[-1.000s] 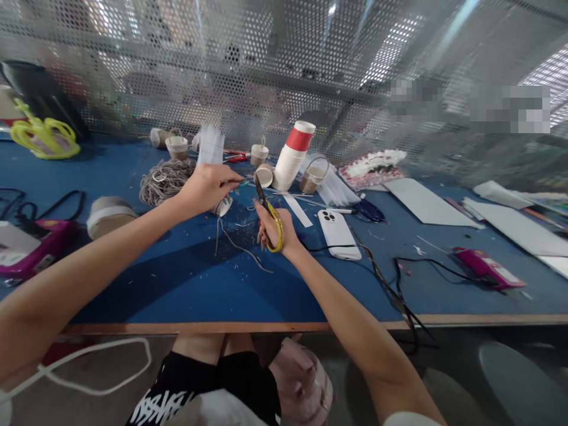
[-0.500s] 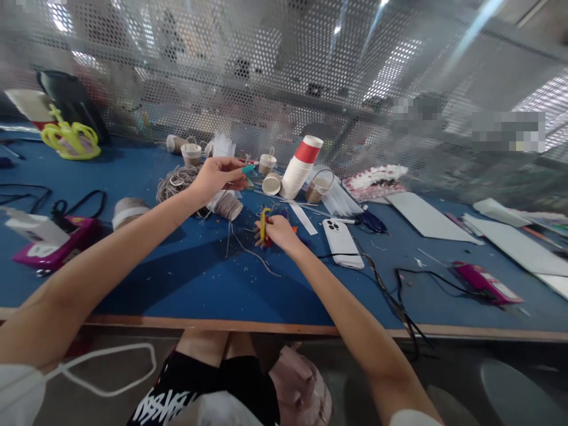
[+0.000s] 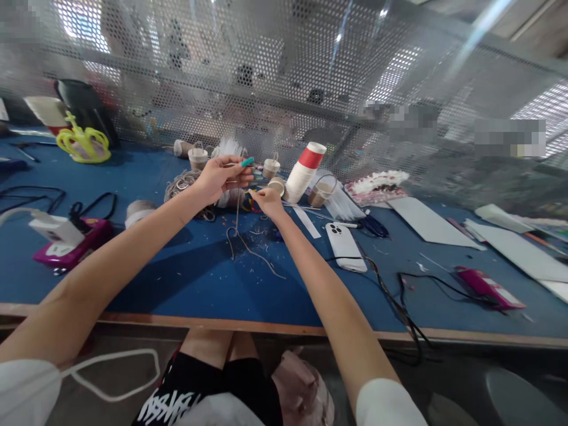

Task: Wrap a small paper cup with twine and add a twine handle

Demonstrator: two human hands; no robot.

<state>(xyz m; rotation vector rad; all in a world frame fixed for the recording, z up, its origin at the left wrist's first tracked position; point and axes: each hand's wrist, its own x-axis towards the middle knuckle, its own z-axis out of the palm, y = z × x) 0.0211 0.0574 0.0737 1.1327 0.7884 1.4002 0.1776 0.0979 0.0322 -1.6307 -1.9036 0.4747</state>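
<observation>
My left hand (image 3: 224,177) is over the middle of the table, thumb and fingers pinched together, with long teal nails. A strand of grey-brown twine (image 3: 237,216) runs down from under its fingers and curls onto the tabletop. Just below lies a twine-wrapped paper cup (image 3: 228,199), partly covered by the hand. Close to its right, my right hand (image 3: 267,201) has its fingers pressed together and pointing left. A yellow-and-red looped tool (image 3: 247,204), perhaps scissors, shows at those fingertips; whether they grip it is hidden. Behind my left hand sits a loose twine bundle (image 3: 177,184).
A leaning stack of paper cups (image 3: 302,177) stands beyond the right hand, near a small twine-wrapped basket (image 3: 322,190). To the right lie a white phone (image 3: 345,248) and black cables (image 3: 390,287). A yellow crown (image 3: 84,145) and a purple device (image 3: 73,248) are at left.
My right hand has moved forward and left, nearer my left hand, and the yellow tool has shifted the same way. The twine's upper part now rises toward my left fingers.
</observation>
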